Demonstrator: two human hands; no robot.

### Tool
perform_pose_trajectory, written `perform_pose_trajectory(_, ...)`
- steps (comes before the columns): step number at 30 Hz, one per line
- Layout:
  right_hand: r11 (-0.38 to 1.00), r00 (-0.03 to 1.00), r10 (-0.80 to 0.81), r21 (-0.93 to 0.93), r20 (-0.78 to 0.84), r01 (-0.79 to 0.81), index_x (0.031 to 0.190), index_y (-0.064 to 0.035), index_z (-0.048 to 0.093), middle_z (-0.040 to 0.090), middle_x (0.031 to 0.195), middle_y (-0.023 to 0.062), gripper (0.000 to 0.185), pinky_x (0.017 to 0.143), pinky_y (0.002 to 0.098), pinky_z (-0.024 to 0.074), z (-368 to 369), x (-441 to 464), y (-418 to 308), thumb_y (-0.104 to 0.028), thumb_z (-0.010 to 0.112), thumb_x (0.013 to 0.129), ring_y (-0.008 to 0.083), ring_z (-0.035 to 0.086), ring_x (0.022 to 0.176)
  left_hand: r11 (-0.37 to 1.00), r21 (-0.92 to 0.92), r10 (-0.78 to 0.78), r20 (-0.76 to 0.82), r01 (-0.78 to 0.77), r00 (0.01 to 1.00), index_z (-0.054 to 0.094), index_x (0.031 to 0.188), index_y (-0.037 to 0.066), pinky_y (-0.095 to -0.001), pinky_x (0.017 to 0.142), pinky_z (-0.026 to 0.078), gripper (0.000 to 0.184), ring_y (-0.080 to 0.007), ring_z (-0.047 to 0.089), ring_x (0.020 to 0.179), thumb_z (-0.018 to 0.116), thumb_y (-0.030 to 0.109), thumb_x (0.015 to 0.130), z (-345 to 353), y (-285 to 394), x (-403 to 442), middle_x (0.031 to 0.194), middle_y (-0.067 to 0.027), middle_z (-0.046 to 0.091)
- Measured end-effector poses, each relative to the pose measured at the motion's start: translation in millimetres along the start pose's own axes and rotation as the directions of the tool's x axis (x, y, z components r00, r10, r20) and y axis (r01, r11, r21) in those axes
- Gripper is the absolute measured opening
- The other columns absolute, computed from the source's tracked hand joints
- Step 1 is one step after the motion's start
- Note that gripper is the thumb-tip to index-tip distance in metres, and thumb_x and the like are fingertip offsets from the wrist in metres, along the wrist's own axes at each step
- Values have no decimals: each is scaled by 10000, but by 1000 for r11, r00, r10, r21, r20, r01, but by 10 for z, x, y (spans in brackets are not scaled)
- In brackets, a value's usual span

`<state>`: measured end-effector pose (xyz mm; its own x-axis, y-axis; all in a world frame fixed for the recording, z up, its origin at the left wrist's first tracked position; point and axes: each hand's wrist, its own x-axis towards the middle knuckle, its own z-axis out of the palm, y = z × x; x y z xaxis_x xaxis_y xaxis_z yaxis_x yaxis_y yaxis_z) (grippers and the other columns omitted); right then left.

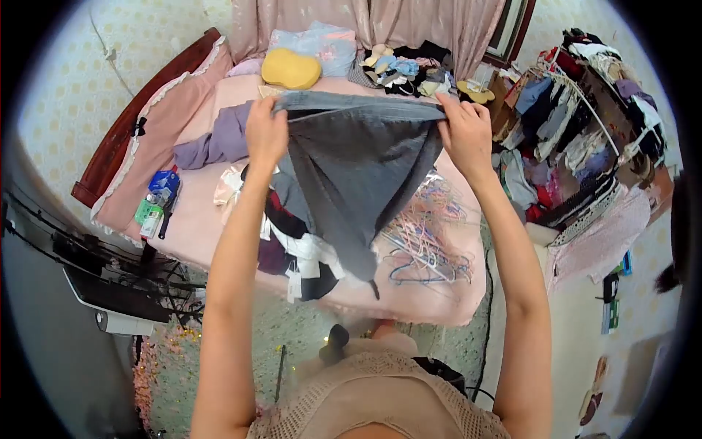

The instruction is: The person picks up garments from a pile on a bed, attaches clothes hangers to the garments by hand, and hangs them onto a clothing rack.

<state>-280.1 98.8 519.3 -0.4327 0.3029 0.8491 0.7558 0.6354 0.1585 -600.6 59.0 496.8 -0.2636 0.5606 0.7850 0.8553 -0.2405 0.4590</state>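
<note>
A pair of dark grey trousers (358,157) hangs stretched by its waistband above the bed. My left hand (266,133) is closed on one end of the waistband, and my right hand (465,137) grips the other end. The fabric narrows downward to a point over the bed's front part. Beneath and left of it lies a heap of dark and white clothes (318,260), partly hidden by the trousers. On the right, a tangled pile of coloured hangers (428,241) rests on the pink bed sheet (457,304).
At the bed's back are a yellow cushion (291,69), a pale pillow (322,47) and a clothes pile (409,69). A purple cloth (219,140) lies at left, near bottles and a blue pack (164,183). A loaded clothes rack (578,110) stands right.
</note>
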Motion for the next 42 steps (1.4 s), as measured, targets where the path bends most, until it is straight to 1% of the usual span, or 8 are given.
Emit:
perform_pose_trajectory(2, 991, 995, -15, 134, 97, 2, 913, -82, 609, 601, 761, 86, 202, 770, 352, 361, -22, -41, -206, -88, 575, 714, 224, 554, 790, 638, -502, -413, 417, 584, 810, 580, 905, 31, -298, 603, 407, 203, -186, 536, 649, 453, 150, 802, -189, -166, -109, 734, -78, 563)
perform_pose_trajectory(5, 956, 920, 35, 255, 390, -144, 847, -62, 615, 577, 644, 108, 134, 707, 322, 382, 6, -159, -380, -118, 535, 754, 220, 555, 661, 164, -470, -469, 736, 867, 488, 570, 797, 17, -244, 567, 406, 155, -153, 526, 618, 485, 147, 807, -436, -373, -299, 760, -39, 571)
perform_pose_trajectory(10, 463, 665, 94, 559, 741, -688, 829, -30, 565, 455, 644, -76, 122, 501, 175, 314, -200, -134, -516, -141, 518, 849, 13, 391, 583, -112, -378, -62, 926, 919, 373, 554, 881, -2, -323, 661, 473, 187, -196, 570, 695, 488, 151, 796, -853, -353, -337, 807, -92, 590)
perform_pose_trajectory(13, 297, 701, -24, 675, 713, -676, 842, -67, 582, 475, 652, -83, 143, 507, 183, 331, -291, -47, -605, -191, 518, 870, 7, 408, 578, -258, -550, 42, 815, 794, 578, 595, 862, 17, -296, 728, 490, 158, -178, 608, 784, 509, 134, 800, -1053, -71, -342, 825, -86, 632)
perform_pose_trajectory(24, 519, 618, 104, 487, 779, -702, 920, -51, 634, 587, 689, 38, 191, 539, 233, 397, 1309, -1695, -195, -180, 573, 793, 79, 486, 594, -15, -294, -278, 919, 956, 278, 572, 1040, 11, -312, 823, 415, 381, -175, 533, 934, 606, 313, 810, 252, -645, -878, 1003, -55, 583)
perform_pose_trajectory(34, -326, -14, 107, 22, 994, -945, 831, -92, 623, 547, 680, -13, 160, 555, 218, 395, 2375, -3002, 126, -232, 644, 755, 71, 488, 616, -104, -201, -461, 878, 974, 132, 579, 1010, -27, -298, 825, 410, 405, -175, 541, 923, 636, 310, 791, 1640, -808, -1277, 1015, -86, 592)
perform_pose_trajectory(40, 296, -63, 570, -276, 819, -915, 895, -12, 623, 615, 816, 101, 346, 626, 341, 456, 3072, -4327, 361, -318, 657, 736, 197, 589, 778, -140, -156, -483, 873, 978, 70, 561, 1049, -42, -298, 859, 395, 447, -175, 533, 974, 621, 324, 799, 2081, -913, -1449, 1064, -89, 584)
perform_pose_trajectory(42, 224, -373, 519, -544, 769, -809, 972, 20, 598, 623, 882, 138, 442, 673, 388, 466, 3318, -4575, 387, -338, 666, 723, 266, 591, 867, -165, -121, -479, 877, 979, 28, 553, 1062, -47, -295, 882, 379, 453, -178, 525, 1001, 621, 316, 799, 2175, -920, -1469, 1076, -90, 580)
